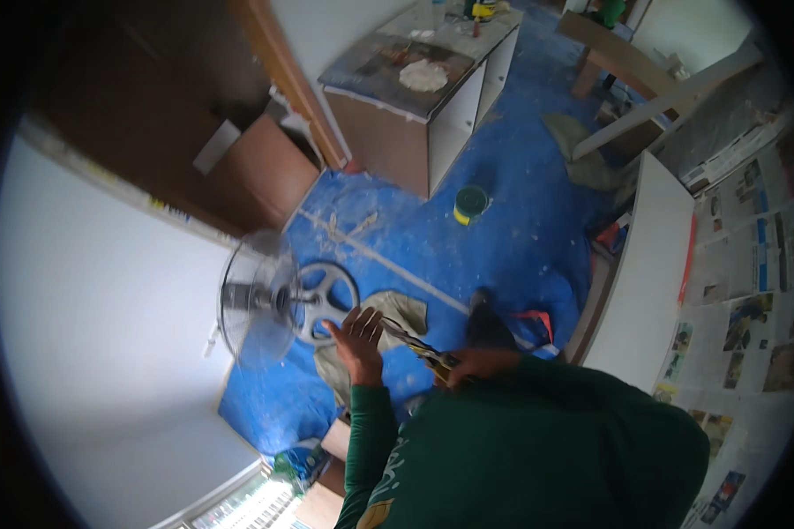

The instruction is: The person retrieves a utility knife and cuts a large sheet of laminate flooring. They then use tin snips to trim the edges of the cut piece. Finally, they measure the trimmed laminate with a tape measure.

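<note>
My right hand [483,365] is closed around the near end of a long, thin tool [413,342] with a greyish front and yellow and dark parts towards my grip. Its exact kind is too small to make out. The tool slants up and left, its far tip close to the fingers of my left hand [358,346]. That hand is raised with the fingers apart and nothing visible in it. Just beyond it stands a pedestal fan [260,298] with a round grey base [328,304]. A beige cloth [403,315] lies on the floor below.
Blue sheeting [397,220] covers the floor. A green-lidded tub [471,203] stands ahead. Beyond it is a low cabinet [381,145] with a pale lump [423,76] on top. At right are a white panel [648,264] and newspaper-covered surface [741,300]; brown boards [269,167] lean at left.
</note>
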